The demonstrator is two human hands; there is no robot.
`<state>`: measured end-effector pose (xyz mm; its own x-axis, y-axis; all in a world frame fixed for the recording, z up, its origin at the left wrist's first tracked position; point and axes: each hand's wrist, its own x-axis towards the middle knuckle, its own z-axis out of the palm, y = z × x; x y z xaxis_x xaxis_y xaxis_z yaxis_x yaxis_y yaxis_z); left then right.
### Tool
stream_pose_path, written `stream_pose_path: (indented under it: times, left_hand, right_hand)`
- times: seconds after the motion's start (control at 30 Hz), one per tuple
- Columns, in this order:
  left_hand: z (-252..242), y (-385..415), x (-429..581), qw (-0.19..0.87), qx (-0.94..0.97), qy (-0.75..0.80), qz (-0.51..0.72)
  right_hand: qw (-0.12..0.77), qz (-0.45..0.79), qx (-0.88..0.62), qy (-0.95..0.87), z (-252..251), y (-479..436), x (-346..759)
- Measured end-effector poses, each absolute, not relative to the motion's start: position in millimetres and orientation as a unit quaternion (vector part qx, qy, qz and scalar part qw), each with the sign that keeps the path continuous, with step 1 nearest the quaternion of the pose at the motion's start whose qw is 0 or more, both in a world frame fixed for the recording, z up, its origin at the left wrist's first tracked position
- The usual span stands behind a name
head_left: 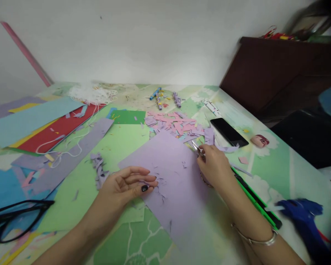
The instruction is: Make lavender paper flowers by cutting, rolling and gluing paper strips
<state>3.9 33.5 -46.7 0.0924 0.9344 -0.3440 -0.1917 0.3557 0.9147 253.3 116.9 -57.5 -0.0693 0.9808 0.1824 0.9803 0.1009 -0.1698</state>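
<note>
My left hand (124, 186) is pinched around a small piece of purple paper (145, 182), mostly hidden by the fingers. Beneath its fingertips lies a large purple paper sheet (169, 158) with tiny curled scraps on it. At the sheet's right side, my right hand (214, 163) is closed around a pair of scissors (195, 145), blades pointing away and to the left. A curled purple fringed paper strip (98, 170) rests just left of my left hand. Beyond the sheet spreads a pile of pink and purple paper scraps (176, 125).
Right of the scissors lie a black phone (229, 131), a green-edged cutter or ruler (256, 200) and a blue glue gun (302, 217). Coloured paper sheets (35, 117), white string (92, 94) and black glasses (19, 217) occupy the left. Small paper-wrapped rolls (177, 99) sit near the wall.
</note>
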Motion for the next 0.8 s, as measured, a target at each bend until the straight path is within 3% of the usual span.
stream_pose_path:
  times: [0.13, 0.23, 0.37, 0.53, 0.8]
  left_hand:
    - [-45.0, 32.0, 8.5, 0.657, 0.356, 0.498, 0.440]
    - [-48.5, 31.3, 9.4, 0.673, 0.344, 0.478, 0.448]
    - [-54.6, 30.7, 10.6, 0.678, 0.346, 0.467, 0.451]
    - [-53.9, 30.9, 15.2, 0.679, 0.344, 0.477, 0.439]
    - [-51.3, 29.7, 13.2, 0.635, 0.357, 0.510, 0.458]
  right_hand:
    - [0.266, 0.022, -0.569, -0.778, -56.5, 107.3, 240.2]
    - [0.355, 0.171, -0.424, -0.815, -52.1, 88.6, 219.4]
    - [0.328, 0.318, -0.344, -0.820, -51.9, 64.3, 192.7]
    - [0.310, 0.370, -0.374, -0.792, -56.6, 59.6, 181.7]
    - [0.306, 0.695, -0.402, -0.511, -54.5, 67.2, 179.6]
